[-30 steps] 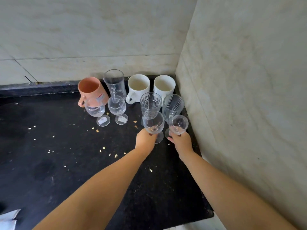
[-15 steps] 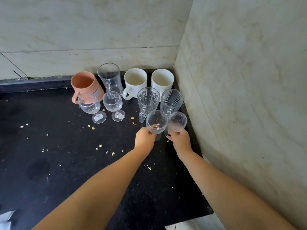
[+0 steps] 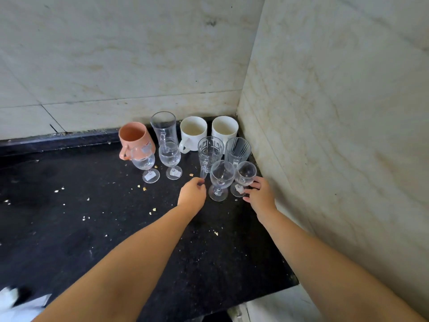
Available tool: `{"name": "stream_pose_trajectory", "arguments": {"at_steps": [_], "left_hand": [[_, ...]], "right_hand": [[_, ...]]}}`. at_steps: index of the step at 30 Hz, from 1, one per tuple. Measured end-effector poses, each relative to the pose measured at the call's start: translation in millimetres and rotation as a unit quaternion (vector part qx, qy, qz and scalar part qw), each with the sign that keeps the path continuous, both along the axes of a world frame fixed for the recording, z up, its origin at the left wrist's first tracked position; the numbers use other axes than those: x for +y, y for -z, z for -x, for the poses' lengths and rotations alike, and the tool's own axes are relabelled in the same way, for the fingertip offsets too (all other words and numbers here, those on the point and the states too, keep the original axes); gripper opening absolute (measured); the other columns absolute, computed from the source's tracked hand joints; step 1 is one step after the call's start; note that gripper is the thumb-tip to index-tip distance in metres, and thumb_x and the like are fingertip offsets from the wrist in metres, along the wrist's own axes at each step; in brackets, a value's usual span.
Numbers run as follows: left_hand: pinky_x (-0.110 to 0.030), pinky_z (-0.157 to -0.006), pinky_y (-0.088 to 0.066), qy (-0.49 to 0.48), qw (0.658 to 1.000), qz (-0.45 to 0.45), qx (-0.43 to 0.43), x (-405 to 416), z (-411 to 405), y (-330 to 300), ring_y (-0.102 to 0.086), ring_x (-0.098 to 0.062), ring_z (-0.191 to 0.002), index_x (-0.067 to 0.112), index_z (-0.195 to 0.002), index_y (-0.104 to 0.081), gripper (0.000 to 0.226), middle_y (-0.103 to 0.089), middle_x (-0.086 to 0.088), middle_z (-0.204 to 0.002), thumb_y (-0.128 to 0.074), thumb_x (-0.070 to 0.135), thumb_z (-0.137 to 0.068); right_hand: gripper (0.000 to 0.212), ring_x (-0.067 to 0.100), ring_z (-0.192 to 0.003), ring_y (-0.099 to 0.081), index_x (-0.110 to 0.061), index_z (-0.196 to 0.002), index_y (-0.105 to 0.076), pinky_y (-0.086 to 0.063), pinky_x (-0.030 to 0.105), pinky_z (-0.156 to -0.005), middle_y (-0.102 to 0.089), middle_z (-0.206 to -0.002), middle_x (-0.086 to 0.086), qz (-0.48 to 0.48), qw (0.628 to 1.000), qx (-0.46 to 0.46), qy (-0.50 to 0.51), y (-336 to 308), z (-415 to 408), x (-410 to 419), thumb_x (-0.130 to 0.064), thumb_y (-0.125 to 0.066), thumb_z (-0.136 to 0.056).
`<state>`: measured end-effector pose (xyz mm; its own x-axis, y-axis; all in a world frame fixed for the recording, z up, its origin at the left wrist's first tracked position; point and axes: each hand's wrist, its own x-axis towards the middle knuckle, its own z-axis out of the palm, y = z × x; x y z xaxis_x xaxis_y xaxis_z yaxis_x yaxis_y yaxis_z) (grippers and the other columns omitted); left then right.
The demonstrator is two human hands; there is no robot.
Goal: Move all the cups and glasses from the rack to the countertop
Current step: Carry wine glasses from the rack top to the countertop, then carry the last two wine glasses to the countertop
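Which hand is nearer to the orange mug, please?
The left hand, in front of the orange mug and to its right; the right hand is farther right, by the small stemmed glass.

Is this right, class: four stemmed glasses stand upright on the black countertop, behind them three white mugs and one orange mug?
Not quite. The head view shows two white mugs, not three. The four stemmed glasses on the black countertop and the one orange mug are right.
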<state>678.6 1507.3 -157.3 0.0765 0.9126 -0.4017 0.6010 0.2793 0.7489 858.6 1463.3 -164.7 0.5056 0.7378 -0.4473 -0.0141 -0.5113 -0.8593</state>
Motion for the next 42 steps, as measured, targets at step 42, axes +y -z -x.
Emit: {"name": "stream_pose_trajectory", "arguments": {"at_steps": [42], "left_hand": [[-0.042,-0.092,-0.040,-0.257,0.897,-0.086,0.348,-440,319,-146,-0.049,-0.031,-0.115,0.014,-0.120,-0.057,0.031,-0.054,-0.010,-0.124,-0.039,0.022,-0.095]], "right_hand": [[0.040,0.035,-0.122,-0.046,-0.010,-0.134,-0.043,-0.045,0.044,-0.097,-0.037,-0.139,0.016,-0.124,0.553,-0.491,-0.661,-166,368,-289,-0.023,-0.042,-0.097]]}}
